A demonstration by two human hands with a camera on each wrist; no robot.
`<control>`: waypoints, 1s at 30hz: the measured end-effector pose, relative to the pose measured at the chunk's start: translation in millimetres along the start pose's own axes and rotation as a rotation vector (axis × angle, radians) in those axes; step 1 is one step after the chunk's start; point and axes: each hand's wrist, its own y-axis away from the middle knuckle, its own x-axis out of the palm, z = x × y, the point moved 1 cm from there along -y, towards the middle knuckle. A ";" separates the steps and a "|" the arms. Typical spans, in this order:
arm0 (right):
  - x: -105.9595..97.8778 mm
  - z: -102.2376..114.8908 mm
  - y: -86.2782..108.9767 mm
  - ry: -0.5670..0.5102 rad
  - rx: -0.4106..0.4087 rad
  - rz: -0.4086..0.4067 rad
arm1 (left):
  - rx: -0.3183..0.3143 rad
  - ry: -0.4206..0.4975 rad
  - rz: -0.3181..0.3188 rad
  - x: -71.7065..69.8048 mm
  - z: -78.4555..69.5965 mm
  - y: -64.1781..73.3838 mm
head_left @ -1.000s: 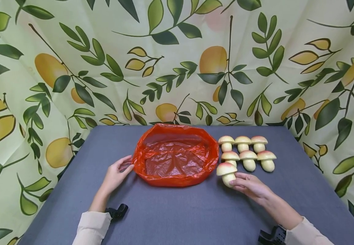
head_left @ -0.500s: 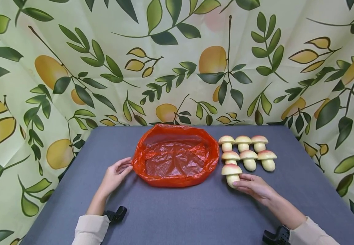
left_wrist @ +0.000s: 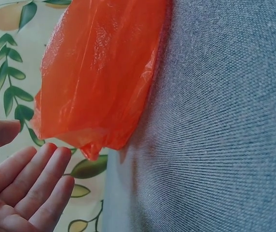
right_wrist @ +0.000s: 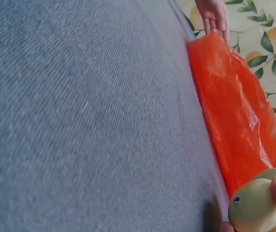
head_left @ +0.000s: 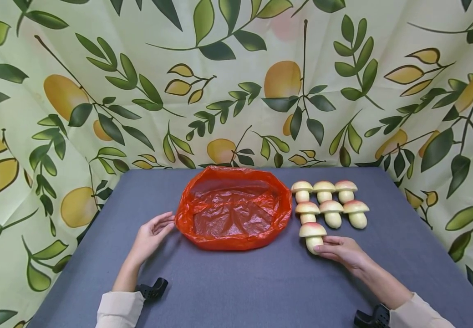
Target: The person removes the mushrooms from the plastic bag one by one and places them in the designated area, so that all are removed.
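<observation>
A red plastic bag (head_left: 232, 243) stands on the table with its mouth spread wide; nothing shows inside it. My left hand (head_left: 151, 238) is at the bag's left side, its fingers (left_wrist: 46, 193) fairly straight and close to the red plastic. Whether they touch it I cannot tell. To the right of the bag, my right hand (head_left: 344, 253) pinches a toy mushroom (head_left: 312, 230) by its pale stem, cap up. In the right wrist view the mushroom's rounded stem end (right_wrist: 254, 208) shows between thumb and finger. Just behind it several more mushrooms (head_left: 332, 214) stand in two rows.
Grey-blue cloth (head_left: 236, 287) covers the table. A leaf-and-fruit patterned curtain (head_left: 236, 82) hangs behind and at both sides. Black wrist devices (head_left: 153, 289) sit on both forearms. The rear-left mushroom stands close to the bag's right rim.
My right hand has moved the held mushroom rightward and slightly toward me, away from the bag, in front of the rows. The left hand has drawn slightly left from the bag's edge.
</observation>
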 end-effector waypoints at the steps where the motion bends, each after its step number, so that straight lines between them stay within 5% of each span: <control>1: -0.4 -0.2 0.1 0.005 0.000 -0.004 | 0.000 -0.001 0.001 -0.1 -0.3 0.2; 17: 2.9 -2.8 2.2 0.206 -0.005 -0.158 | -0.027 -0.010 -0.002 -1.3 -2.4 3.3; 30: 5.1 -1.1 5.1 0.280 -0.030 -0.149 | 0.000 0.009 -0.007 -3.3 -2.3 5.1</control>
